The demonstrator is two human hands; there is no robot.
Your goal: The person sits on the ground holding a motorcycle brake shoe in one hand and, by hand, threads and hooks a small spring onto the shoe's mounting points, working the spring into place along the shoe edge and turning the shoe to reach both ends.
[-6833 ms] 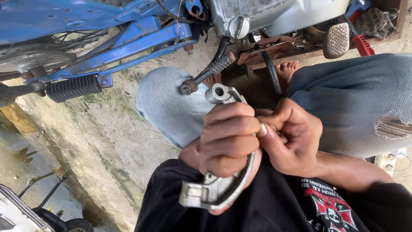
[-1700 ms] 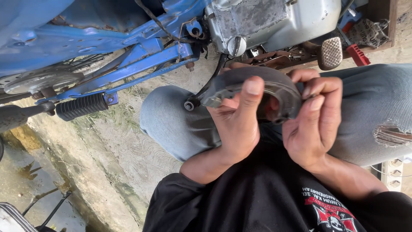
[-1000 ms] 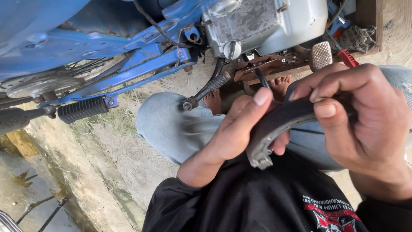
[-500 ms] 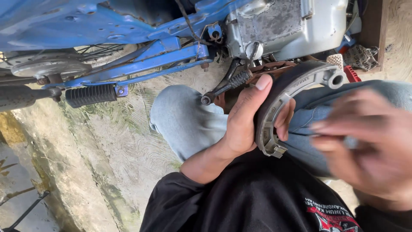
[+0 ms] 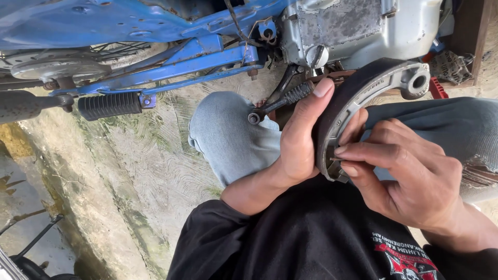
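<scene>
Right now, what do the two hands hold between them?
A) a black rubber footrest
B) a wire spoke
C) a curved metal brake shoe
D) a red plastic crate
C: the left hand cups the curved brake shoe while the right hand pinches its lower end.

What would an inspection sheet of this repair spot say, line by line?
Surface: rough concrete ground, stained greenish and damp at the left.
Job's things: curved metal brake shoe with dark lining, held upright over the lap.
Clutter: red plastic piece beside the engine.
Hands: left hand grips the shoe's outer curve; right hand pinches at its lower end.
Cables: thin wires hang by the blue frame.
Surroundings: motorcycle engine case, ribbed footpeg, kick lever, person's jeans-clad knees.
</scene>
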